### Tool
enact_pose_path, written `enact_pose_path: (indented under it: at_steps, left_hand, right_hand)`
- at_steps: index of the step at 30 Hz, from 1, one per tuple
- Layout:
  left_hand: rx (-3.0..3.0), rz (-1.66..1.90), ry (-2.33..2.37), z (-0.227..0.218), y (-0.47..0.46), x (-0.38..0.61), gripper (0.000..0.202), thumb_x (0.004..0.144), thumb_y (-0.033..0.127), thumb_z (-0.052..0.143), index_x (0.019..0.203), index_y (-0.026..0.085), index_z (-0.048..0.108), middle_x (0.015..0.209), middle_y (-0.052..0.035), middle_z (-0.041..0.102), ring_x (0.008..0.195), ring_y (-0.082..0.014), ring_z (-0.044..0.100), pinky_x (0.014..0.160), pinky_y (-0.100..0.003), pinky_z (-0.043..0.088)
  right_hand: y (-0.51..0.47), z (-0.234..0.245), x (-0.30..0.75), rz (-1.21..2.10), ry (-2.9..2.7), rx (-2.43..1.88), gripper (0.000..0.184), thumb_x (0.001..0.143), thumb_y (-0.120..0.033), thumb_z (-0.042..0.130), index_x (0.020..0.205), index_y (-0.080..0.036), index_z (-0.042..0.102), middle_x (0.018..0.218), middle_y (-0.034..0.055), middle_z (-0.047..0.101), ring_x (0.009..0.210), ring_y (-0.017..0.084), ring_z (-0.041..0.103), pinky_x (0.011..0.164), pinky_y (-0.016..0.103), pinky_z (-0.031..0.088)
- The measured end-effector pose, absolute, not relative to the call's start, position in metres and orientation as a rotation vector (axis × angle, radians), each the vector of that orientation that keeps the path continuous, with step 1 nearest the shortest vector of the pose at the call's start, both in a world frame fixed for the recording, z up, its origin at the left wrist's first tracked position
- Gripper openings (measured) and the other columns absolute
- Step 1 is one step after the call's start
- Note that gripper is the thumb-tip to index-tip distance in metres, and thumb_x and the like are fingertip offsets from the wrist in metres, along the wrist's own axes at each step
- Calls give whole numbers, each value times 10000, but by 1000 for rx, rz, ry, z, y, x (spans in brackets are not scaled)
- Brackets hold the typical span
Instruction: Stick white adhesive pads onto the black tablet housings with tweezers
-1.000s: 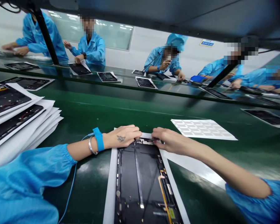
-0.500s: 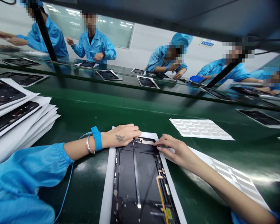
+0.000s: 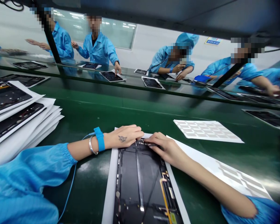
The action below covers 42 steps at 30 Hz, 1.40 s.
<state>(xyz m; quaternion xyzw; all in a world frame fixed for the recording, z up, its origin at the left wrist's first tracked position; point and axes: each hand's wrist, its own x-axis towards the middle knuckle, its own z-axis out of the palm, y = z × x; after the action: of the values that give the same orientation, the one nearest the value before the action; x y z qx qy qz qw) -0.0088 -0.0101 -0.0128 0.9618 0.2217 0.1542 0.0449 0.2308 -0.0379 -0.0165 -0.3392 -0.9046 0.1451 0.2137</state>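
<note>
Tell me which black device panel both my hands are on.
The panel straight in front of you: your left hand and right hand are at its far end; every other panel lies apart from them.

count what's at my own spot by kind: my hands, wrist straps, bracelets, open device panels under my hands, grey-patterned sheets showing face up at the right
hands (left hand, right hand): 2
blue wrist strap: 1
silver bracelet: 1
open device panel: 1
grey-patterned sheets (farther sheet, nearer sheet): 2
total: 7
</note>
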Motion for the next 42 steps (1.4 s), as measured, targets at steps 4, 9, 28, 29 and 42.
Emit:
enact_pose_path:
  at_steps: [4, 9, 28, 29, 42]
  left_hand:
    - [2922, 459, 684, -14, -9, -10, 196, 910, 22, 404, 850, 182, 501, 885, -38, 550, 826, -179, 483, 727, -289, 389]
    - [2885, 487, 751, -11, -9, -13, 176, 914, 62, 421, 909, 188, 544, 922, -22, 582, 913, -175, 516, 841, -306, 389]
    - [2456, 754, 1380, 36, 80, -67, 228, 977, 279, 470, 794, 164, 542, 758, 12, 556, 752, -139, 548, 738, -252, 468]
    - [2382, 818, 1503, 41, 94, -76, 224, 990, 284, 461, 841, 152, 565, 769, 9, 569, 752, -140, 565, 735, -263, 484]
    - [2003, 1094, 2250, 25, 158, -78, 422, 958, 352, 585, 1330, 163, 518, 1382, -135, 502, 1235, -287, 524, 1014, -513, 461]
  right_hand:
    - [-37, -19, 234, 251, -2584, -886, 298, 942, -152, 431, 1078, -209, 689, 891, 100, 649, 814, 227, 553, 705, 378, 465]
    - [-24, -17, 241, 290, -2242, -993, 223, 942, -239, 473, 820, -215, 658, 818, 77, 650, 810, 220, 587, 716, 356, 478]
    - [9, 6, 259, 272, -1452, -1183, 395, 890, -499, 462, 785, -198, 696, 805, 69, 721, 793, 238, 664, 726, 343, 486]
    - [8, 10, 262, 274, -1427, -1177, 401, 890, -507, 465, 799, -194, 700, 819, 76, 724, 801, 243, 660, 730, 349, 483]
    - [15, -8, 262, 275, -1642, -1198, 361, 898, -449, 455, 758, -196, 672, 773, 62, 695, 743, 231, 647, 673, 341, 467]
